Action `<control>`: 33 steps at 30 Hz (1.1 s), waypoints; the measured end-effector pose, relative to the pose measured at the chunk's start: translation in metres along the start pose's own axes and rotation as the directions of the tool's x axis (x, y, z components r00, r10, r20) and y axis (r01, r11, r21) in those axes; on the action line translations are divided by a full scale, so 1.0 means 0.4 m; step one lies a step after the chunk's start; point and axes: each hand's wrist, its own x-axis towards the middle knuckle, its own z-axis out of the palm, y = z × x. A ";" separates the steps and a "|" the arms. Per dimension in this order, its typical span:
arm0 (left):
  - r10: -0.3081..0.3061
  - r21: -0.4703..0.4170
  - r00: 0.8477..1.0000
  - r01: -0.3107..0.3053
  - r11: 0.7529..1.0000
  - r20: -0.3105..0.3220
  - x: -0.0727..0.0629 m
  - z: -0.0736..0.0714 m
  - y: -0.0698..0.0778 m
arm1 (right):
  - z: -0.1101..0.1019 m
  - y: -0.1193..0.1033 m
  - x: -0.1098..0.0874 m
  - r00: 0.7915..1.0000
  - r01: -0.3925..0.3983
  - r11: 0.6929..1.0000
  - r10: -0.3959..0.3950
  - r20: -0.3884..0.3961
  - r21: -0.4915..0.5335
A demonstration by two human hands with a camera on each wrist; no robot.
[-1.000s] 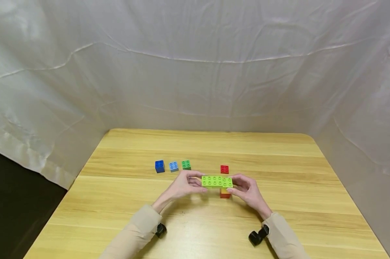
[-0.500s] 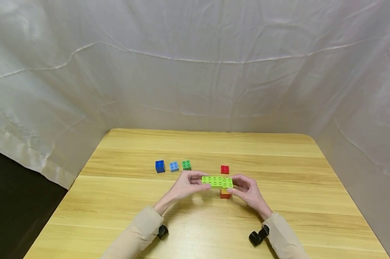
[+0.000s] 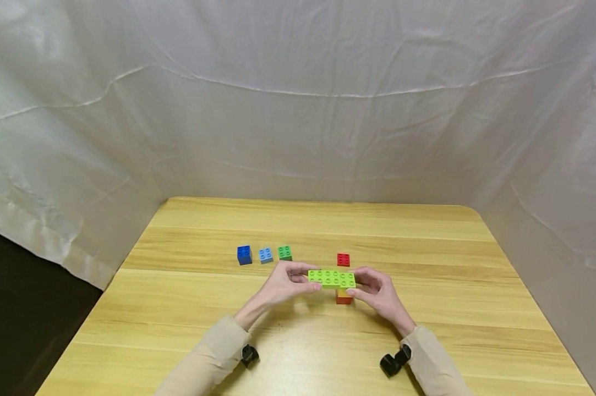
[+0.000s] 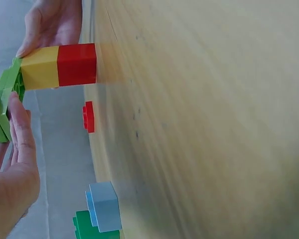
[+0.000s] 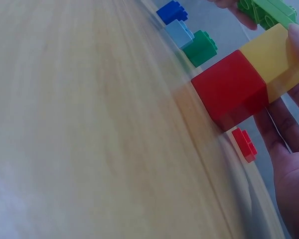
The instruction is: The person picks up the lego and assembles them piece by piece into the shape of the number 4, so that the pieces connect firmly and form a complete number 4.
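A tower of a red brick (image 5: 231, 89) under a yellow brick (image 5: 274, 62) stands on the table. Across its top lies a lime-green bar of toy bricks (image 3: 327, 279), which juts out to the left. My left hand (image 3: 288, 283) pinches the bar's free end, thumb on the near side and fingers behind. At the other end, my right hand (image 3: 377, 291) grips the top of the tower, its thumb at the seam of yellow and lime green. In the left wrist view, a second lime-green piece shows under the bar's left end (image 4: 2, 119).
A small flat red brick (image 3: 343, 259) lies behind the tower. Farther left sit a green brick (image 3: 285, 253), a light blue brick (image 3: 265, 255) and a dark blue brick (image 3: 244, 255) in a row. Pale curtains (image 3: 298, 121) hang behind the wooden table (image 3: 298, 352).
My left thumb has come in over the near side of the lime-green bar, and the left forearm has shifted slightly right. The right hand and the tower look unmoved.
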 end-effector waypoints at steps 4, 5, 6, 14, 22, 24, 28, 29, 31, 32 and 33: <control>-0.012 -0.003 1.000 0.012 1.000 -0.012 -0.002 0.002 0.004 | 0.000 -0.002 0.000 1.000 0.002 1.000 -0.002 0.005 -0.002; -0.015 -0.005 1.000 0.015 1.000 -0.015 -0.003 0.003 0.005 | 0.000 -0.002 0.000 1.000 0.003 1.000 -0.003 0.007 -0.001; -0.020 -0.008 1.000 0.020 1.000 -0.017 -0.004 0.004 0.006 | 0.000 -0.003 0.000 1.000 0.004 1.000 -0.004 0.007 -0.001; -0.062 -0.028 0.998 0.061 0.998 -0.026 -0.007 0.007 0.009 | 0.001 -0.002 -0.001 1.000 0.015 1.000 -0.015 0.008 -0.002; -0.073 -0.117 0.994 0.083 0.990 0.084 -0.006 -0.002 0.004 | 0.001 -0.006 -0.001 1.000 0.003 1.000 -0.003 0.006 -0.019; -0.068 -0.156 0.992 0.084 0.984 0.106 -0.006 -0.003 0.001 | 0.001 -0.005 -0.001 1.000 0.000 1.000 0.000 0.007 -0.020; -0.072 -0.196 0.992 0.090 0.977 0.099 -0.006 0.000 0.000 | 0.001 -0.003 -0.001 1.000 0.003 1.000 -0.002 0.008 -0.019; -0.073 -0.200 0.993 0.090 0.976 0.092 -0.007 0.002 0.001 | 0.001 -0.004 -0.001 1.000 0.002 1.000 -0.002 0.008 -0.018; -0.075 -0.206 0.994 0.090 0.975 0.081 -0.007 0.006 0.003 | 0.002 -0.005 0.000 1.000 0.001 1.000 -0.001 0.010 -0.018; -0.073 -0.204 0.994 0.087 0.975 0.077 -0.007 0.007 0.003 | 0.002 -0.006 0.000 1.000 -0.003 1.000 0.003 0.009 -0.017; -0.071 -0.203 0.995 0.085 0.976 0.073 -0.007 0.009 0.003 | 0.002 -0.007 0.000 1.000 -0.004 1.000 0.004 0.008 -0.018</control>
